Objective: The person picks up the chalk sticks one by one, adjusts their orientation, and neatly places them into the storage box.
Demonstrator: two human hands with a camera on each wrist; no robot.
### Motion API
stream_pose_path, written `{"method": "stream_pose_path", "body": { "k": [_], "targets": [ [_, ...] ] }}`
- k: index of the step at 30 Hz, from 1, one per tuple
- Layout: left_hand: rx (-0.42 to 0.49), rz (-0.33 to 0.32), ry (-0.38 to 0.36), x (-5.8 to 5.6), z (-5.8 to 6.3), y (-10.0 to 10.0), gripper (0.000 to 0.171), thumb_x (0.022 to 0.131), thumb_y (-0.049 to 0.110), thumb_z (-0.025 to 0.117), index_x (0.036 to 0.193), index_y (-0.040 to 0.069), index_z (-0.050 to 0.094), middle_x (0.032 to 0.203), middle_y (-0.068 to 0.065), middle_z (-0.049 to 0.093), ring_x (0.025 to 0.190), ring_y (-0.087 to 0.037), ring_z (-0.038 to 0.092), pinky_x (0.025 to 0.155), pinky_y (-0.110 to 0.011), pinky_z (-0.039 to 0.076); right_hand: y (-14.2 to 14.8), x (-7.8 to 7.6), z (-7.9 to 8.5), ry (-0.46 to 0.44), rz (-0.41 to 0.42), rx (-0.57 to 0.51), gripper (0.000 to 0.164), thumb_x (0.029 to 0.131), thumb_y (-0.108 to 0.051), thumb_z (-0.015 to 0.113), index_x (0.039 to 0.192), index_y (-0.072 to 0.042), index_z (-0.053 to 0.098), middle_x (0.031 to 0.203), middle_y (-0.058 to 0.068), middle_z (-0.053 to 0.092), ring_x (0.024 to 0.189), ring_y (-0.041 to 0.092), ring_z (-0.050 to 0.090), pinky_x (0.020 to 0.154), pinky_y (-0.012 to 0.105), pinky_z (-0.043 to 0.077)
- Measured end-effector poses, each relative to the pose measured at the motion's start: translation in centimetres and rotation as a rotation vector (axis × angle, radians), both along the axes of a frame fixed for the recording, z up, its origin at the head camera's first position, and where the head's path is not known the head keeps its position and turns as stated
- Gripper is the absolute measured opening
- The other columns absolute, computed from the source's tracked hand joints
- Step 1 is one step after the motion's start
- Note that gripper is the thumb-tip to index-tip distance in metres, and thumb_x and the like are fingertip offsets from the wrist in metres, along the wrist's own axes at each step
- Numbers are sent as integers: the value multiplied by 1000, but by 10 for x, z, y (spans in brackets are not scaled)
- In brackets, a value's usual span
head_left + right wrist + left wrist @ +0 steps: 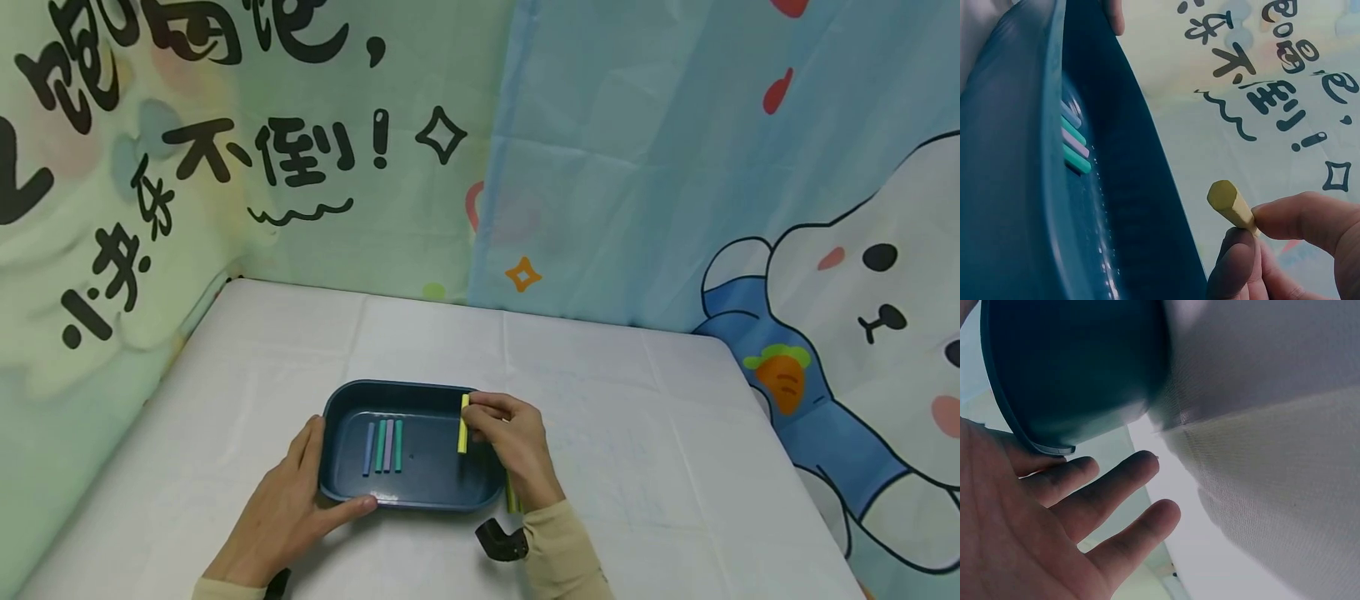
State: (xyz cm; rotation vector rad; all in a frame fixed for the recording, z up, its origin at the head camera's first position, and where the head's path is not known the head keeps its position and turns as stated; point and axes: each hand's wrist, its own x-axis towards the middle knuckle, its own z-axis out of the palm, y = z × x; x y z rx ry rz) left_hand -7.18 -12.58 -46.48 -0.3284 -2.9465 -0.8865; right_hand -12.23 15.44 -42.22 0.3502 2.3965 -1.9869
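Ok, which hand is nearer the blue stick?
Left. Left hand is at the left end of the tray, mostly left of the blue stick; right hand is at the opposite end, pinching a yellow stick.

Head view: the desk [637, 417] spans the lower part of the frame, with the backdrop [637, 167] behind it. The tray [435, 487] sits on the desk, below centre. Four sticks [379, 447] lie side by side in the tray's left half. The left hand's grip [288, 492] is at the tray's left side and lower left corner. The right hand's grip [517, 437] is at the tray's right side, the held stick [462, 429] over the tray's right portion. A further stick [513, 496], partly hidden, is just outside the lower right corner.
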Motion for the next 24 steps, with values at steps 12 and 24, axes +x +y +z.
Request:
{"method": "stream_pose_path", "body": {
  "k": [12,24],
  "targets": [
    [-15,13,-10,0,1,2,125,76,78,68,159,-3,22,160,-23,30,130,-41,52,103,-56,47,-20,-6,-8,11,17,24,28,86,-15,77,111,-1,74,93,8,74,73,20,66,82,46,57],
    [-10,-5,1,0,0,0,125,78,79,66,158,-5,21,160,-25,29,131,-42,51,102,-55,47,-37,-17,-16,-15,29,2,26,84,-12,77,108,-1,75,92,8,74,74,23,67,76,40,59]
  ]
}}
